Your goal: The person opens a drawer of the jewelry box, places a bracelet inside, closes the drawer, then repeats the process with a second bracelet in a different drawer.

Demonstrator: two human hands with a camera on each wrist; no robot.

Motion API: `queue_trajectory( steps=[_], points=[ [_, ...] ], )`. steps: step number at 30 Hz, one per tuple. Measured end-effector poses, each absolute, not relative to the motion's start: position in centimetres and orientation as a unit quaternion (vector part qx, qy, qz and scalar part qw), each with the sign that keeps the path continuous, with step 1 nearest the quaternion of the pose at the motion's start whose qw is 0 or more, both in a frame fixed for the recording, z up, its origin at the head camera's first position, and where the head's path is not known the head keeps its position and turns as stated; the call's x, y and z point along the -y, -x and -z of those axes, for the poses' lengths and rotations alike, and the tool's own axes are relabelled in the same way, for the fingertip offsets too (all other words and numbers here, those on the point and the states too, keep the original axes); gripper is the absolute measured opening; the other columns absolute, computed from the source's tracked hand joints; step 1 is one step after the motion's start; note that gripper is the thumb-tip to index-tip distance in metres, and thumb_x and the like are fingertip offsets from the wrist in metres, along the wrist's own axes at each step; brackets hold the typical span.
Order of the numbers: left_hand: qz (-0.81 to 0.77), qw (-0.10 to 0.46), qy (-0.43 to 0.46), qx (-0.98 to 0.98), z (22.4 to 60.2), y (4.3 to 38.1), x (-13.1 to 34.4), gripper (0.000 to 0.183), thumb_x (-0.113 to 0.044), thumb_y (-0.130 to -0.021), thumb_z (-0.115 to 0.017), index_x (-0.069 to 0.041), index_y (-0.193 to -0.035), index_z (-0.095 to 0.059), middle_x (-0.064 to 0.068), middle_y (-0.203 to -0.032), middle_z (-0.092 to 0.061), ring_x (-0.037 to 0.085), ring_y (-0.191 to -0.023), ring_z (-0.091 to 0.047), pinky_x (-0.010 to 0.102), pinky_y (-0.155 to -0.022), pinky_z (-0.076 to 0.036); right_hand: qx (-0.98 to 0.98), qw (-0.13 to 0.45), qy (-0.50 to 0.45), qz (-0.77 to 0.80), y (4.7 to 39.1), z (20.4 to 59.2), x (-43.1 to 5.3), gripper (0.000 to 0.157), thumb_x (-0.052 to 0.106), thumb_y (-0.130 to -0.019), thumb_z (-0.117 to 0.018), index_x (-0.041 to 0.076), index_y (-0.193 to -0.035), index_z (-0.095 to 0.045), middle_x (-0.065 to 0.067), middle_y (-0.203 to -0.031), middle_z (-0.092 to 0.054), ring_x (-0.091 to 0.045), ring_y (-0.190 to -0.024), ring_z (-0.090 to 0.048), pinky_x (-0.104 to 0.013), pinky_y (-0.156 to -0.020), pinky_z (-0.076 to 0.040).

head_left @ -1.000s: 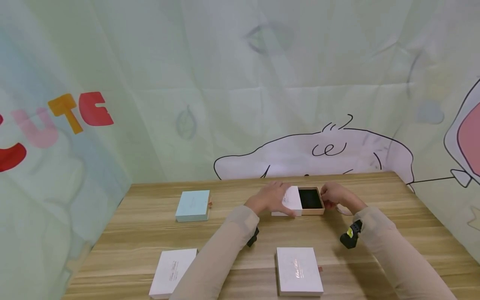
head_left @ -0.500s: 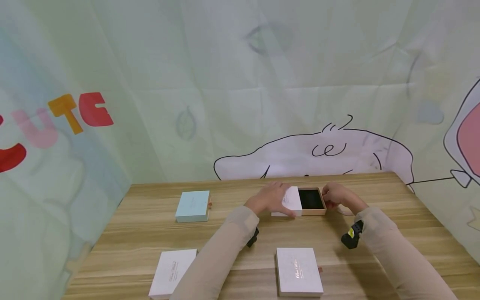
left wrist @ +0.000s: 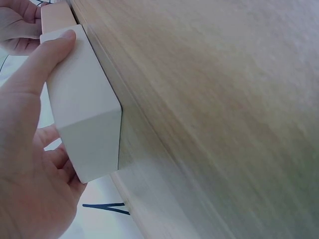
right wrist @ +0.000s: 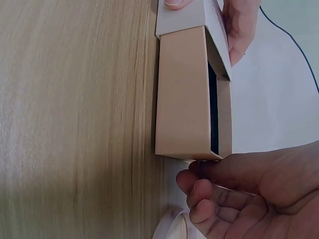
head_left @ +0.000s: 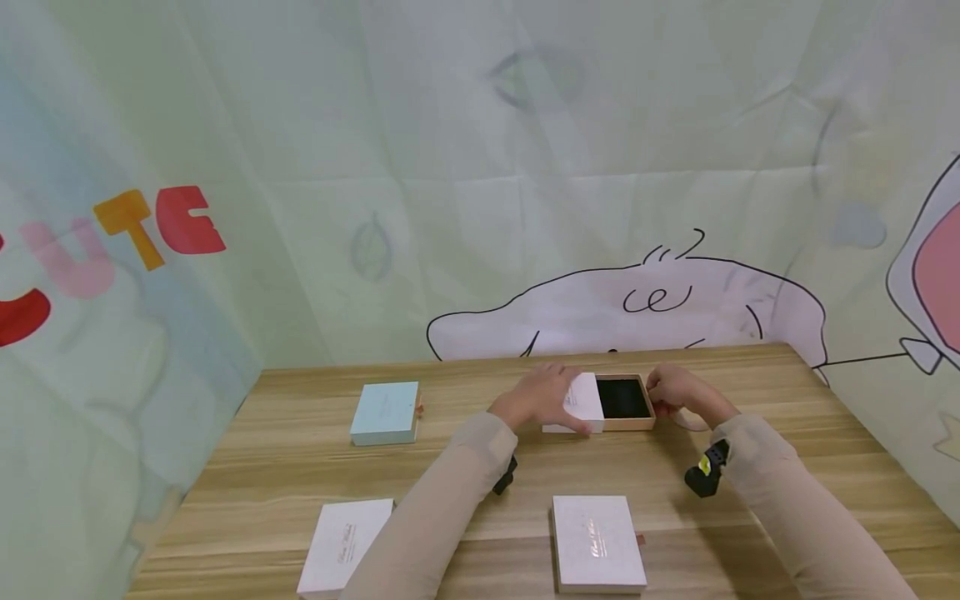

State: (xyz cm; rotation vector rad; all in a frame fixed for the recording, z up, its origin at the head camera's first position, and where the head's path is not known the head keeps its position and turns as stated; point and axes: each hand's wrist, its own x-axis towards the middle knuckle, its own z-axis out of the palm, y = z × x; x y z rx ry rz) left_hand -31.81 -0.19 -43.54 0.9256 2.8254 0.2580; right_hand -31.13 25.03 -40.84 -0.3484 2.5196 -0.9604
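Observation:
A white drawer box lies at the back of the table, its white sleeve [head_left: 587, 402] to the left and its tan inner drawer [right wrist: 184, 94] sticking out to the right. Black lining [head_left: 624, 398] shows inside the drawer. My left hand [head_left: 542, 397] grips the sleeve, thumb on the near side and fingers over the far side, as the left wrist view shows. At the drawer's right end my right hand [head_left: 681, 390] pinches the pull tab between thumb and forefinger; the tab is mostly hidden by the fingers.
A pale ring-shaped thing [right wrist: 172, 224] lies below my right hand. A light blue box [head_left: 386, 412] sits back left, its tab facing right. Two white boxes lie nearer: one [head_left: 345, 542] partly behind my left sleeve, another [head_left: 598, 542] front centre. A printed cloth [head_left: 480, 183] hangs behind the table.
The inner drawer has slid slightly farther right out of the sleeve, my right hand moving right with it. My left hand has stayed in place on the sleeve.

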Motion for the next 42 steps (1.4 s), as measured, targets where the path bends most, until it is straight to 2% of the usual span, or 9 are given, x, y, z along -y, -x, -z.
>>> queue_trajectory(
  steps=[14, 21, 32, 36, 42],
  points=[
    [-0.080, 0.076, -0.309, -0.945, 43.7, 31.9, 0.1, 0.107, -0.071, -0.076, -0.072, -0.013, -0.156, -0.031, 0.007, -0.151, -0.042, 0.021, -0.133, -0.041, 0.035, -0.111, -0.033, -0.908, 0.212, 0.115, 0.343, 31.3, 41.0, -25.5, 0.016, -0.013, -0.087, -0.046, -0.009, -0.077, -0.058, -0.004, -0.059, -0.055, -0.011, -0.051, -0.052, -0.023, -0.052, -0.045],
    [-0.078, 0.077, -0.308, -0.945, 43.6, 31.8, 0.1, 0.107, -0.071, -0.076, -0.071, -0.012, -0.156, -0.032, 0.007, -0.151, -0.042, 0.020, -0.130, -0.042, 0.034, -0.110, -0.034, -0.912, 0.201, 0.122, 0.336, 31.5, 41.2, -25.9, 0.018, -0.011, -0.086, -0.050, -0.009, -0.074, -0.063, -0.001, -0.058, -0.054, -0.010, -0.051, -0.050, -0.024, -0.052, -0.045],
    [-0.083, 0.082, -0.306, -0.945, 43.5, 31.8, 0.0, 0.104, -0.069, -0.077, -0.072, -0.013, -0.155, -0.033, 0.006, -0.150, -0.043, 0.019, -0.127, -0.043, 0.034, -0.109, -0.035, -0.921, 0.173, 0.118, 0.327, 31.5, 40.9, -26.5, 0.013, -0.005, -0.089, -0.057, -0.011, -0.084, -0.068, -0.001, -0.064, -0.057, -0.011, -0.056, -0.052, -0.025, -0.053, -0.045],
    [-0.079, 0.081, -0.306, -0.945, 43.4, 31.7, 0.0, 0.105, -0.070, -0.077, -0.072, -0.012, -0.155, -0.032, 0.007, -0.151, -0.042, 0.020, -0.130, -0.042, 0.035, -0.110, -0.034, -0.925, 0.154, 0.109, 0.330, 31.4, 40.7, -26.9, 0.016, 0.000, -0.092, -0.059, -0.013, -0.091, -0.069, -0.005, -0.068, -0.060, -0.015, -0.061, -0.053, -0.028, -0.056, -0.046],
    [-0.082, 0.080, -0.304, -0.946, 43.4, 31.7, 0.1, 0.106, -0.069, -0.076, -0.072, -0.013, -0.156, -0.032, 0.007, -0.150, -0.042, 0.020, -0.129, -0.042, 0.034, -0.109, -0.035, -0.930, 0.108, 0.106, 0.334, 31.2, 40.7, -27.7, 0.020, 0.003, -0.095, -0.059, -0.016, -0.099, -0.065, -0.017, -0.084, -0.065, -0.024, -0.074, -0.060, -0.034, -0.062, -0.050]
  ],
)
